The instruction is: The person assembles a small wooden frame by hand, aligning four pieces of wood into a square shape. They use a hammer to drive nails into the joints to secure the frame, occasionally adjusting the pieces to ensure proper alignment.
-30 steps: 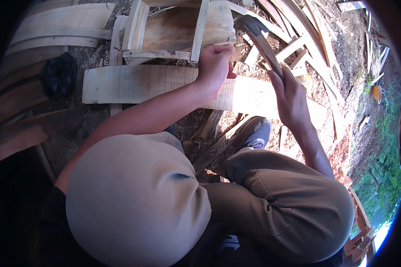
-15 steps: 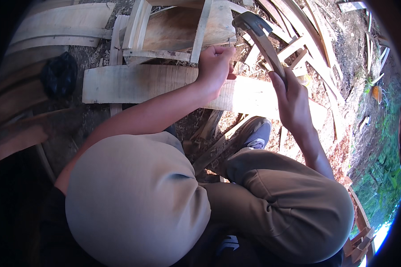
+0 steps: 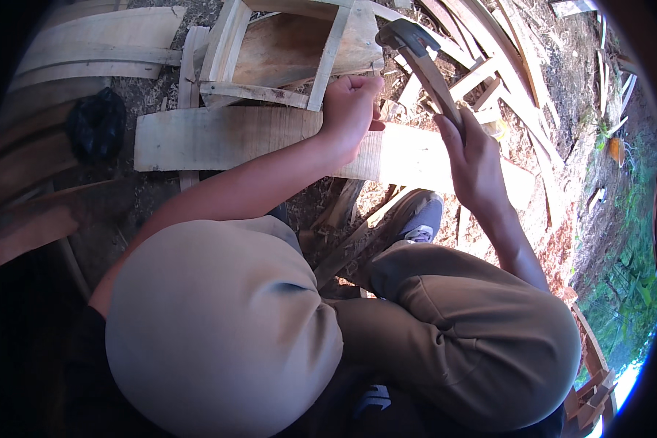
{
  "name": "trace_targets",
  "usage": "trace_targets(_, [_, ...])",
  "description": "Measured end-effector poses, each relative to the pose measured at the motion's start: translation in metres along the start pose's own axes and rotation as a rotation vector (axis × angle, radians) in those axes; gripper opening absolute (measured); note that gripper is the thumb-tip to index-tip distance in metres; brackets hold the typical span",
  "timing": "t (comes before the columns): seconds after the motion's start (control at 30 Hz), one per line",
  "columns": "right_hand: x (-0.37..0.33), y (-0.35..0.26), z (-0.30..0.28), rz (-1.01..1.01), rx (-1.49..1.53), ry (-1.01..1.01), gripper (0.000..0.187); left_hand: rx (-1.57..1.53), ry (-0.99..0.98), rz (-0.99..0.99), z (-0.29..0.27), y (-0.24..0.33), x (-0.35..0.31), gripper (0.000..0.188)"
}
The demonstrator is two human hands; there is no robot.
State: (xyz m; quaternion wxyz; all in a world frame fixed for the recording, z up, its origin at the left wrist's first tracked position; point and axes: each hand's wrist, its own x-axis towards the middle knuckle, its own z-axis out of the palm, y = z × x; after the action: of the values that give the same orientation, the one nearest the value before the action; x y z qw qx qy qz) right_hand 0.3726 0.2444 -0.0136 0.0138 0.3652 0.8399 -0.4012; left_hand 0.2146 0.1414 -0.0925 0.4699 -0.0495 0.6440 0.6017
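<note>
My right hand [image 3: 478, 157] is closed round the wooden handle of a hammer [image 3: 436, 86]. Its dark metal head is raised beside the right corner of a wooden box frame [image 3: 328, 62]. At that corner, my left hand [image 3: 350, 109] is closed, fingertips pinched at a small nail [image 3: 374, 67] by the edge of the box's panel. The nail's lower end is hidden by the fingers. Beneath the left wrist lies a long pale board [image 3: 226, 139], which runs crosswise in front of my knees.
Stacked planks [image 3: 98, 36] lie at the far left, near a black plastic bag [image 3: 96, 124]. Thin wood strips [image 3: 515, 66] are strewn at the far right. My shoe [image 3: 420, 215] rests just below the board. Green plants [image 3: 628, 277] grow along the right edge.
The hammer and my right hand have shifted slightly left. My left hand stays almost in place at the nail, and the box frame has barely moved.
</note>
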Motion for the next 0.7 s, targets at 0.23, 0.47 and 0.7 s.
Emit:
trace_targets(0.23, [0.003, 0.017, -0.001, 0.121, 0.074, 0.056, 0.044, -0.007, -0.020, 0.009, -0.001, -0.004, 0.000, 0.016])
trace_targets(0.47, [0.003, 0.022, -0.003, 0.130, 0.105, 0.034, 0.046, 0.037, 0.018, 0.009, -0.012, -0.008, 0.006, 0.014])
trace_targets(0.7, [0.002, 0.007, -0.007, 0.036, -0.030, -0.051, 0.037, -0.024, 0.007, -0.010, 0.005, 0.005, -0.004, 0.014])
